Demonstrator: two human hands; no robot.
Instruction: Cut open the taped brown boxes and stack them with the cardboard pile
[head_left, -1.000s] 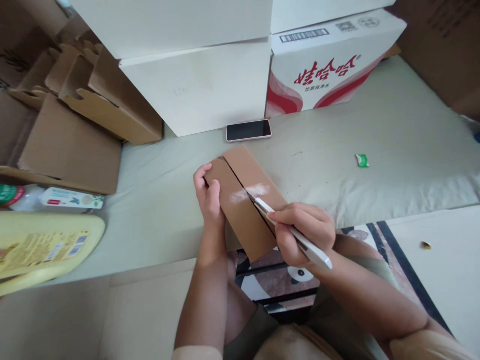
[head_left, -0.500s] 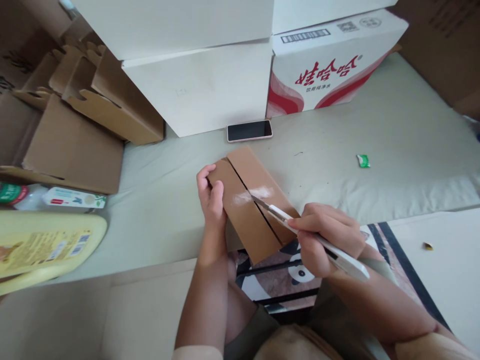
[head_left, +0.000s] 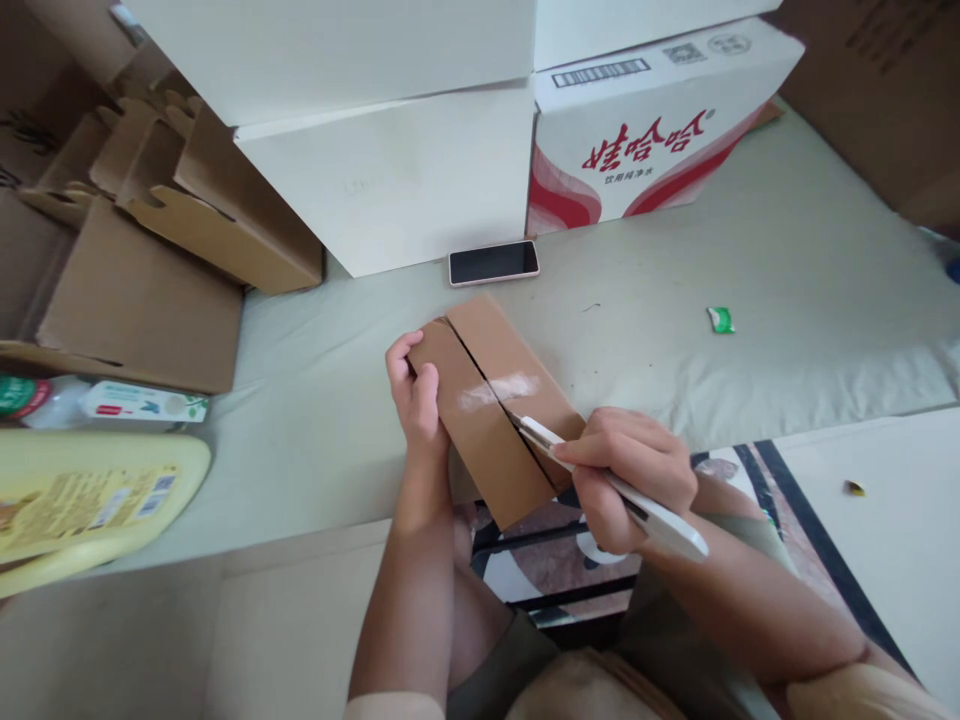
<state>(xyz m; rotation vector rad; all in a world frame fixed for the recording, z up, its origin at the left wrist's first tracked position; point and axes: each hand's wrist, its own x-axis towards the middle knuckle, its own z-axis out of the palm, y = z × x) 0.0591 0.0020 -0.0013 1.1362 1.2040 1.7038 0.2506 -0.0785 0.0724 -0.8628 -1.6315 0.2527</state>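
Note:
A small brown cardboard box [head_left: 480, 420] is held tilted in front of me, a dark seam running between its two flaps. Pale, torn-looking marks cross the seam near its middle. My left hand [head_left: 417, 395] grips the box's left edge, thumb on the top face and fingers around the side. In my right hand [head_left: 634, 475] is a white utility knife [head_left: 540, 437], held like a pen. Its tip is at the seam, just below the pale marks; how deep the blade sits cannot be made out.
A phone [head_left: 494, 263] lies beyond the box, before stacked white cartons [head_left: 397, 190]. Folded cardboard boxes [head_left: 150, 290] stand at left, above a bottle [head_left: 56, 398] and a yellow jug [head_left: 97, 490]. A small green packet [head_left: 721, 320] lies on the cloth at right.
My right hand has drawn the knife slightly down the seam, away from the pale marks, and less blade shows. My left hand keeps its grip on the box. The view has shifted slightly.

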